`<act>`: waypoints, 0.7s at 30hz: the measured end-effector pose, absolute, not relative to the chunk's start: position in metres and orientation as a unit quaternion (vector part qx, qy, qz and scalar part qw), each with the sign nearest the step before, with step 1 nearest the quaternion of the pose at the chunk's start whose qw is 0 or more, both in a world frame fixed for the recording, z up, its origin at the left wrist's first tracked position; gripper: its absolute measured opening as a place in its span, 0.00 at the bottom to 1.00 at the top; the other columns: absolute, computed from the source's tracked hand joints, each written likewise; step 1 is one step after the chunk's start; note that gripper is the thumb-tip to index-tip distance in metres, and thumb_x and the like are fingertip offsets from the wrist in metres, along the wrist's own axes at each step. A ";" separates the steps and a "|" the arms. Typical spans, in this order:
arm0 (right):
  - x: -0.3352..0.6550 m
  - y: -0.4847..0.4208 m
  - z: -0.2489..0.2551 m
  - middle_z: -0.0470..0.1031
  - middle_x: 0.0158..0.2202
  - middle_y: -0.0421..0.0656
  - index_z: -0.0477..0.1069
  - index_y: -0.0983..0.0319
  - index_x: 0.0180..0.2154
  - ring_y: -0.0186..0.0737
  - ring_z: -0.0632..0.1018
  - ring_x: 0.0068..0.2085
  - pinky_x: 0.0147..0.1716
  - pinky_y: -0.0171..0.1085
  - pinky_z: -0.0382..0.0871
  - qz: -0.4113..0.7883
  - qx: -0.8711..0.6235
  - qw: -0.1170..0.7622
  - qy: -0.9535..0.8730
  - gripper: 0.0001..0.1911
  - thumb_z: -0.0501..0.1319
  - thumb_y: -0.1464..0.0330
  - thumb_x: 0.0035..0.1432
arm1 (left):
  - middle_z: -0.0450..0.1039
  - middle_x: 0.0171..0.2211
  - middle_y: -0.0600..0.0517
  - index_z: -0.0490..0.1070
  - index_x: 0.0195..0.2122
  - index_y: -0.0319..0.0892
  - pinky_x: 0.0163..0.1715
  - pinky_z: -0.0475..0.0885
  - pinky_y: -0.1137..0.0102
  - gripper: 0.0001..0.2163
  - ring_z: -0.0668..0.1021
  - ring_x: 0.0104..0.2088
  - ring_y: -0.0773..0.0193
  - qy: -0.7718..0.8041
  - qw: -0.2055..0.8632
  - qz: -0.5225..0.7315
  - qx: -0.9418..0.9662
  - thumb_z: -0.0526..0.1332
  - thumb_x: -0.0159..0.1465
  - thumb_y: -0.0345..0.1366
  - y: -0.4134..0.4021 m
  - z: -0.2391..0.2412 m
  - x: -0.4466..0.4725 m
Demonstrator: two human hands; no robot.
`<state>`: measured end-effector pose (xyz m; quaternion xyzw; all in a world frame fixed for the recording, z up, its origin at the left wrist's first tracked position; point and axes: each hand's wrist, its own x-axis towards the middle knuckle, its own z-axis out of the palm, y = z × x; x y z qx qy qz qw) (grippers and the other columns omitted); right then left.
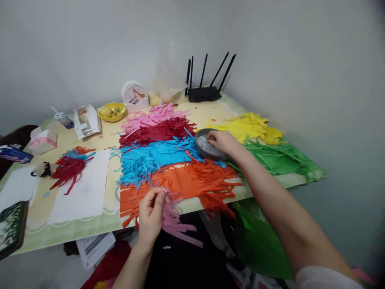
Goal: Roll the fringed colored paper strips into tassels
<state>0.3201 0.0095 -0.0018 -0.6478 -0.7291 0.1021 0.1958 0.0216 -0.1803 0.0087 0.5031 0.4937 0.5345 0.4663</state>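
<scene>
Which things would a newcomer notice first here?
Most likely the bright fringed sheets on the table: pink, dark red, blue and orange in the middle, with yellow sheets and green sheets to their right. Farther back stands a black router with raised antennas. At the near edge, the left hand pinches a pink fringed strip; the right hand reaches into a gray bowl beside the blue sheets.

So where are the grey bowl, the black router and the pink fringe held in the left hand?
Grey bowl (205, 153): head view, on its near outer wall.
Black router (204, 94): head view, on its body below the antennas.
Pink fringe (170, 218): head view, on its hanging strips.
</scene>
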 end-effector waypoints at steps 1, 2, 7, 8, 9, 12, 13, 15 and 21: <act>0.319 0.002 0.002 0.82 0.34 0.51 0.78 0.66 0.35 0.44 0.81 0.35 0.38 0.37 0.71 0.094 -0.654 0.208 -0.721 0.07 0.62 0.75 0.55 | 0.72 0.25 0.54 0.73 0.34 0.40 0.34 0.70 0.73 0.10 0.75 0.29 0.67 0.497 0.460 0.542 0.499 0.61 0.66 0.41 -0.179 0.010 0.021; 0.316 -0.007 0.006 0.82 0.36 0.51 0.77 0.66 0.38 0.44 0.82 0.37 0.39 0.38 0.72 0.092 -0.655 0.228 -0.715 0.08 0.61 0.73 0.57 | 0.72 0.24 0.54 0.73 0.35 0.40 0.32 0.70 0.74 0.09 0.75 0.27 0.67 0.502 0.453 0.548 0.494 0.62 0.65 0.41 -0.177 0.011 0.020; 0.259 -0.082 0.021 0.83 0.35 0.45 0.78 0.62 0.40 0.40 0.83 0.32 0.35 0.37 0.77 0.297 -0.499 0.396 -0.711 0.12 0.63 0.61 0.59 | 0.75 0.26 0.52 0.74 0.34 0.39 0.30 0.71 0.74 0.08 0.77 0.28 0.67 0.512 0.424 0.533 0.523 0.65 0.62 0.40 -0.166 0.022 0.025; 0.244 -0.096 0.023 0.83 0.34 0.45 0.78 0.62 0.39 0.40 0.83 0.32 0.34 0.36 0.78 0.348 -0.459 0.405 -0.710 0.12 0.64 0.61 0.59 | 0.76 0.27 0.51 0.75 0.34 0.39 0.31 0.71 0.73 0.08 0.77 0.28 0.66 0.507 0.417 0.530 0.537 0.65 0.62 0.39 -0.165 0.024 0.026; 0.230 -0.109 0.025 0.83 0.34 0.44 0.79 0.61 0.38 0.40 0.83 0.32 0.34 0.35 0.79 0.386 -0.430 0.405 -0.708 0.11 0.64 0.61 0.58 | 0.77 0.29 0.51 0.76 0.34 0.40 0.32 0.71 0.73 0.07 0.78 0.29 0.66 0.502 0.407 0.527 0.552 0.64 0.63 0.39 -0.164 0.026 0.027; 0.201 -0.132 0.031 0.83 0.35 0.43 0.79 0.60 0.36 0.38 0.84 0.33 0.36 0.34 0.80 0.442 -0.381 0.405 -0.703 0.07 0.66 0.64 0.57 | 0.78 0.31 0.51 0.76 0.34 0.41 0.34 0.71 0.72 0.06 0.78 0.32 0.65 0.491 0.360 0.525 0.595 0.63 0.64 0.37 -0.165 0.028 0.027; 0.195 -0.135 0.033 0.83 0.34 0.43 0.79 0.60 0.36 0.38 0.83 0.33 0.36 0.34 0.80 0.450 -0.374 0.410 -0.700 0.06 0.66 0.65 0.57 | 0.78 0.31 0.51 0.76 0.34 0.41 0.35 0.71 0.72 0.06 0.78 0.33 0.65 0.491 0.344 0.523 0.606 0.63 0.64 0.37 -0.166 0.028 0.026; 0.188 -0.138 0.035 0.83 0.34 0.43 0.79 0.60 0.35 0.38 0.83 0.33 0.36 0.35 0.80 0.465 -0.371 0.422 -0.684 0.06 0.67 0.65 0.55 | 0.77 0.30 0.51 0.76 0.33 0.41 0.36 0.70 0.71 0.05 0.77 0.33 0.65 0.497 0.313 0.518 0.621 0.63 0.64 0.36 -0.169 0.028 0.022; 0.178 -0.143 0.035 0.81 0.28 0.42 0.76 0.62 0.32 0.38 0.83 0.28 0.27 0.33 0.79 0.586 -0.372 0.436 -0.573 0.10 0.70 0.62 0.52 | 0.76 0.29 0.52 0.74 0.33 0.42 0.34 0.69 0.70 0.05 0.76 0.32 0.65 0.506 0.250 0.506 0.652 0.61 0.66 0.35 -0.179 0.028 0.014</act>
